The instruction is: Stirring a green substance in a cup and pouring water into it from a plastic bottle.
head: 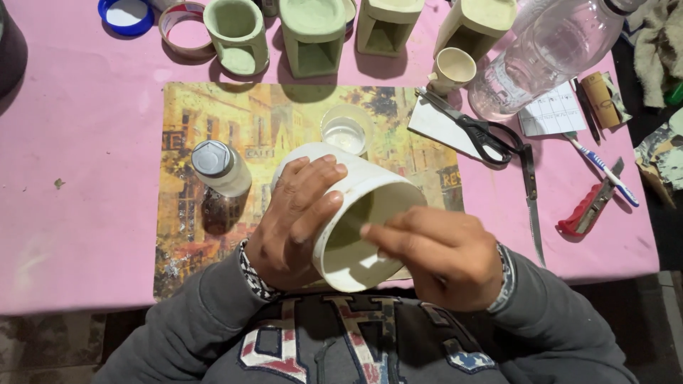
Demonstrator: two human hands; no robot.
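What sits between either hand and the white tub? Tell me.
Nothing visible. The left hand grips the white tub by its side wall, and the right hand has fingertips at its open rim.

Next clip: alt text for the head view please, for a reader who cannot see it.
A person tilts a white plastic tub toward themselves, left hand gripping its side, right hand at its open rim. It is held over a picture placemat on a pink table, near a small capped bottle, scissors and green clay holders.
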